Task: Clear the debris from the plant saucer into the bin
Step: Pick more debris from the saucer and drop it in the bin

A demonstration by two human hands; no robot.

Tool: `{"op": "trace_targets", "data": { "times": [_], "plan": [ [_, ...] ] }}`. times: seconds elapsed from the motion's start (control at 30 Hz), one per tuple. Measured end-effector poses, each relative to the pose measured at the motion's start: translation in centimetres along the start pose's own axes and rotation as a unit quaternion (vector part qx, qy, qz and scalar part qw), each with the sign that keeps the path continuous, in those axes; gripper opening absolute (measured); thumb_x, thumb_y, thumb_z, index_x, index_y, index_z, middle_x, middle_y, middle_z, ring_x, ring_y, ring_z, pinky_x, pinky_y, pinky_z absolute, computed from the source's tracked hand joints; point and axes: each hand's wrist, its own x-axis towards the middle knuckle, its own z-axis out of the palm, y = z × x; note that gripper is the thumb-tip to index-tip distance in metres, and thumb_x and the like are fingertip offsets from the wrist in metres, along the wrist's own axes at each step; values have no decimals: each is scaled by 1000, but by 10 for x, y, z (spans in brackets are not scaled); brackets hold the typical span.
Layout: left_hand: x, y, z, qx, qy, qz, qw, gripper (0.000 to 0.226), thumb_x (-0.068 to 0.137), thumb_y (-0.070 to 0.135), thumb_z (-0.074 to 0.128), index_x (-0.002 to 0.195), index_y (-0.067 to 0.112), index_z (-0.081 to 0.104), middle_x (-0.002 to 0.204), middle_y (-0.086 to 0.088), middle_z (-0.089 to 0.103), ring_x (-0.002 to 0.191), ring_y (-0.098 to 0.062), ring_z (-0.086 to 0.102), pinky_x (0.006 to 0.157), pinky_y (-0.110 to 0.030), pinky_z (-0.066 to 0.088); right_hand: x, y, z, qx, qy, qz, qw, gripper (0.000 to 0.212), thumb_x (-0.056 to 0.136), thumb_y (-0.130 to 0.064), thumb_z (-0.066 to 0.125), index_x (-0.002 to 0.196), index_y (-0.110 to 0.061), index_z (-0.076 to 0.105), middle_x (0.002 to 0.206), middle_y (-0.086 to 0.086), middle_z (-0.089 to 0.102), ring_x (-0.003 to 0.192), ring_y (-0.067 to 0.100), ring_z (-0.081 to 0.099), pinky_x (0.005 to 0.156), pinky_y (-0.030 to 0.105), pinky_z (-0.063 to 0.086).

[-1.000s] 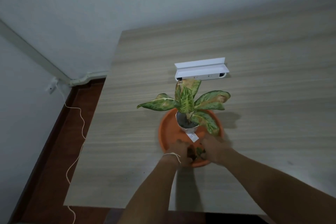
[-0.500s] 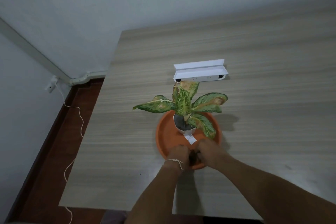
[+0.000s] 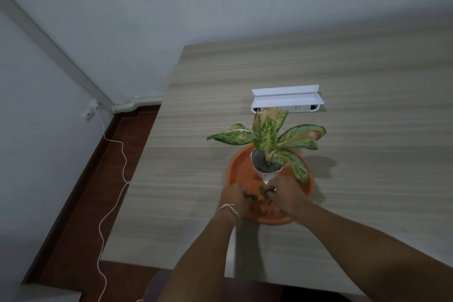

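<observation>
An orange plant saucer (image 3: 239, 167) sits on the wooden table (image 3: 355, 95). A small white pot (image 3: 267, 174) with a speckled green plant (image 3: 267, 135) stands in it. Both hands are over the saucer's near side. My left hand (image 3: 236, 200) and my right hand (image 3: 289, 197) are cupped together, fingers curled around dark green and brown leaf debris (image 3: 262, 195) between them. More debris (image 3: 266, 212) lies in the saucer under the hands. No bin is in view.
A white power strip box (image 3: 286, 102) lies on the table behind the plant. The table's left edge drops to a brown floor (image 3: 81, 203), where a thin white cord (image 3: 115, 179) runs from a wall socket. The near table edge is just below my forearms.
Both hands have closed in on the debris and lifted slightly, so a leaf scrap now shows between the fingers. The view has shifted a little; the plant and saucer stay put.
</observation>
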Motion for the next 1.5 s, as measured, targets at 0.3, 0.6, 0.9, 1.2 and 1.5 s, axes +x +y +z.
{"op": "trace_targets", "data": {
  "times": [0.3,0.6,0.9,1.2,1.5],
  "plan": [
    [-52,-78,-49,-61,104,-74,990,13,73,13,71,82,14,79,81,-8,79,81,-21,73,79,-31,59,0,-84,32,38,7,-56,998,20,81,-13,61,85,-19,80,87,-1,78,76,14,67,74,22,50],
    [-166,-205,-106,-85,197,-195,957,10,72,15,72,79,11,78,81,-9,78,82,-23,73,79,-30,57,-8,-214,110,40,-60,-161,984,13,82,-16,69,86,-22,80,79,-5,69,67,5,56,62,15,39],
    [-287,-322,-121,-167,271,-335,887,13,70,14,77,82,12,79,84,-9,78,83,-24,72,72,-26,54,-50,-339,217,26,-154,-269,950,11,79,-15,71,85,-18,80,87,3,75,73,11,59,77,29,52],
    [-311,-374,-119,-191,267,-354,876,11,71,19,74,81,16,78,80,-5,76,77,-22,69,63,-20,41,-67,-396,281,-25,-217,-305,927,11,84,-18,70,91,-16,79,94,3,76,79,14,64,73,24,49],
    [-310,-395,-111,-165,217,-339,900,13,80,25,66,80,17,76,78,-5,77,73,-20,67,67,-23,46,-66,-398,307,-36,-278,-289,915,25,90,-27,61,103,-11,76,104,6,77,97,22,70,87,35,56]
  ]
}}
